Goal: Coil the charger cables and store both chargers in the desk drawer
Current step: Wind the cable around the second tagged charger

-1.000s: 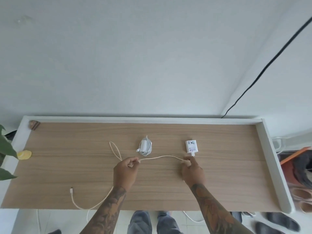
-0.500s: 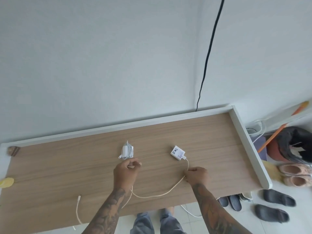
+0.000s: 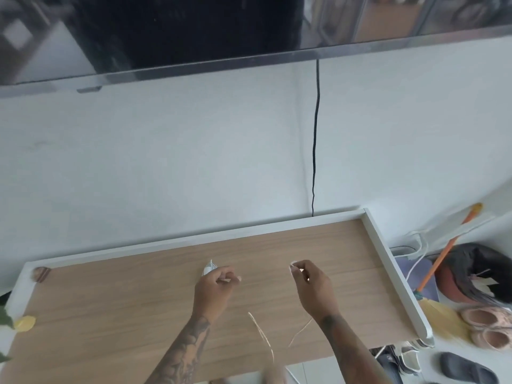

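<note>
1. The right hand (image 3: 310,284) is raised above the desk (image 3: 110,314), fingers curled around a small white piece that peeks out at its fingertips; it looks like the plug block of the second charger (image 3: 294,265), though motion blur keeps it from being sure.
2. The left hand (image 3: 214,286) is also curled, pinching what seems to be a stretch of the cable (image 3: 260,332) between thumb and fingers; the strand inside the grip is too blurred to follow.
3. The cable hangs in a loose loop between and below the two hands, over the front part of the desk.
4. Just behind the left hand lies the first charger (image 3: 208,268), already wound into a bundle and mostly hidden by the knuckles.
5. My judgement: coiling of the second cable is in hand. The next move calls for drawing the slack in even turns without letting the loop snag on the desk's front edge.
6. No drawer is in view, so storing is not yet begun.
7. Around: a brown object (image 3: 41,273) at the far left corner, a yellow leaf (image 3: 25,323) at the left edge, a black wire (image 3: 315,134) down the wall, a broom (image 3: 440,270) and sandals (image 3: 490,328) on the floor to the right. None of them blocks the hands.
</note>
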